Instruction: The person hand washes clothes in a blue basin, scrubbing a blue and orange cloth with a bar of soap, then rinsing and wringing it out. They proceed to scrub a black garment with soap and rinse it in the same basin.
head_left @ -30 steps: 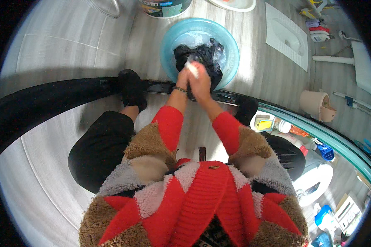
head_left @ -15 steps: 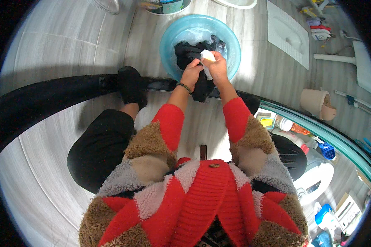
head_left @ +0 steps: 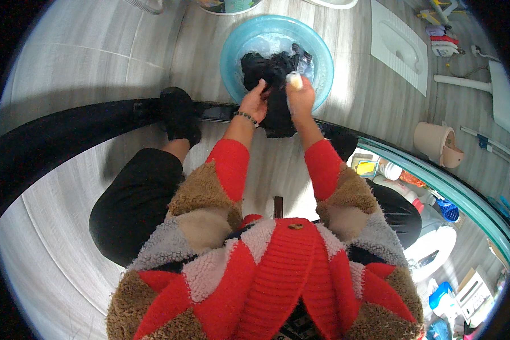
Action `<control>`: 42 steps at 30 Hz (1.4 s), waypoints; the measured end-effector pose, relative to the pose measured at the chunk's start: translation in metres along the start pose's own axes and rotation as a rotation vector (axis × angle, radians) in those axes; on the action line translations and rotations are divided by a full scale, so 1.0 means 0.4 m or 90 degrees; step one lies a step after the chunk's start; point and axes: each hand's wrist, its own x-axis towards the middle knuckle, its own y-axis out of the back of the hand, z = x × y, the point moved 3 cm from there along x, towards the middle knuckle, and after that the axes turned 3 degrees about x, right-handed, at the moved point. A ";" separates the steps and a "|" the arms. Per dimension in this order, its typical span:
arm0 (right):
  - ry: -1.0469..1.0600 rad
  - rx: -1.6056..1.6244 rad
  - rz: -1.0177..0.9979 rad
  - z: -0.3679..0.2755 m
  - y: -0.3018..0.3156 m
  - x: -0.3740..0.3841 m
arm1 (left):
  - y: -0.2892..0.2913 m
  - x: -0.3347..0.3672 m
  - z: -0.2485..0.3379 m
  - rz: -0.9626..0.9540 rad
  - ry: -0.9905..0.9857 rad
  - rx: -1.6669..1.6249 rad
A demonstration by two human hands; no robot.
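Note:
A light blue basin (head_left: 230, 71) of soapy water stands on the floor in front of me. Wet black clothing (head_left: 256, 69) is bunched in it, and one dark length (head_left: 280, 116) hangs over the near rim. My left hand (head_left: 254, 102), with a beaded bracelet on the wrist, grips the clothing's left edge. Just across from it, my right hand (head_left: 302, 99) is closed round what looks like a pale yellow-white bar of soap (head_left: 294, 81), its end showing above the fingers. The fingers' undersides are hidden.
A black sill (head_left: 218, 113) runs between me and the basin, continuing into a glass edge (head_left: 436, 175) at right. A white squat toilet (head_left: 399, 48) lies at far right. A beige bin (head_left: 433, 143) and several bottles stand nearer. A bucket (head_left: 229, 7) is at the back.
My hands have moved apart; the left has shifted slightly left, the right slightly right. The pale bar has come away from between them, and the hanging dark cloth is spread wider.

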 end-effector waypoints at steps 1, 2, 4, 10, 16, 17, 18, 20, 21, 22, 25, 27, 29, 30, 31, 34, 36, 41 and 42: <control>0.010 -0.111 -0.026 -0.004 -0.012 -0.012 | 0.006 0.009 -0.012 -0.011 0.045 0.011; 0.084 -0.189 -0.032 -0.016 -0.019 -0.027 | 0.019 0.019 -0.020 0.043 0.061 0.042; 0.133 -0.147 -0.010 -0.042 -0.022 -0.055 | 0.036 0.035 -0.029 0.072 0.087 0.088; 0.544 -0.226 -0.135 -0.199 -0.035 -0.165 | 0.009 0.023 -0.017 0.028 0.034 0.105; 0.251 -0.307 -0.126 -0.169 -0.047 0.018 | -0.089 -0.028 -0.005 0.070 -0.095 0.326; 0.243 -0.326 -0.146 -0.153 -0.050 0.051 | -0.101 -0.027 -0.003 0.048 -0.085 0.341; 0.162 -0.326 -0.168 -0.131 -0.051 0.079 | -0.108 -0.025 0.005 0.040 -0.117 0.378; 0.101 -0.276 -0.192 -0.114 -0.055 0.121 | -0.107 -0.018 0.017 0.064 -0.147 0.457; 0.049 -0.184 -0.140 -0.112 -0.048 0.134 | -0.108 -0.014 0.020 0.032 -0.154 0.480; 0.010 -0.087 -0.124 -0.114 -0.046 0.135 | -0.108 -0.010 0.022 0.005 -0.168 0.497; 0.081 -0.038 -0.085 -0.143 -0.039 0.085 | -0.085 0.002 0.024 0.063 -0.129 0.382; 0.262 -0.164 -0.069 -0.162 -0.035 0.006 | -0.068 0.009 0.027 0.121 -0.082 0.243; 0.429 -0.169 -0.123 -0.161 -0.026 -0.090 | -0.060 0.017 0.036 0.059 -0.063 -0.048; 0.400 -0.152 -0.111 -0.148 -0.017 -0.124 | -0.047 0.019 0.044 0.100 -0.070 -0.075; 0.386 -0.134 -0.106 -0.138 -0.010 -0.158 | -0.035 0.024 0.054 0.124 -0.085 -0.101; 0.374 -0.125 -0.109 -0.118 -0.002 -0.220 | 0.004 0.042 0.065 0.169 -0.106 -0.130; 0.370 -0.131 -0.099 -0.114 -0.005 -0.225 | 0.028 0.061 0.058 0.207 -0.105 -0.176; 0.294 -0.055 -0.045 -0.098 -0.029 -0.122 | 0.036 0.089 0.029 0.081 -0.073 -0.096; 0.250 -0.048 -0.001 -0.088 -0.032 -0.093 | 0.035 0.085 0.026 0.085 -0.096 -0.025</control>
